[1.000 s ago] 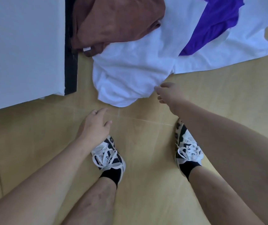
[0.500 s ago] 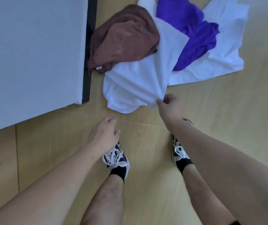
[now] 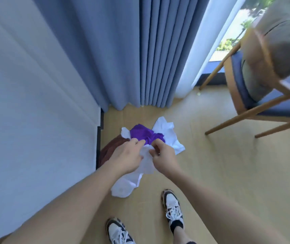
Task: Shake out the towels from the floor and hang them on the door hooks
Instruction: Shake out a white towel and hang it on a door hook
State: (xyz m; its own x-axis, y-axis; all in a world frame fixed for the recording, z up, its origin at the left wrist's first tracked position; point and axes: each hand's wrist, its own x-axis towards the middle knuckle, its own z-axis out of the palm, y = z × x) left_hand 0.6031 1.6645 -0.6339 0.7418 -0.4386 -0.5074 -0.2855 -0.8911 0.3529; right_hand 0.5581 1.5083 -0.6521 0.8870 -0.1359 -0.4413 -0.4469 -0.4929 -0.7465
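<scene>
A white towel (image 3: 125, 185) hangs lifted off the floor, bunched between both hands. My left hand (image 3: 125, 158) grips its upper edge from the left and my right hand (image 3: 164, 160) pinches it from the right, the two almost touching. Behind them on the wooden floor lie a purple towel (image 3: 144, 134), another white towel (image 3: 168, 136) under it, and a brown towel (image 3: 110, 149) against the wall, partly hidden by my left hand. No door hooks show in this view.
A white wall or panel (image 3: 35, 120) fills the left side. Blue curtains (image 3: 140, 59) hang straight ahead, with a white sheer curtain (image 3: 200, 50) and window to their right. A wooden chair (image 3: 256, 88) with blue seat stands at right. My shoes (image 3: 173, 206) are below.
I have straightened up, so the view lifted from the floor to the curtains. The white towel came up off the floor. My left hand joined the right on it.
</scene>
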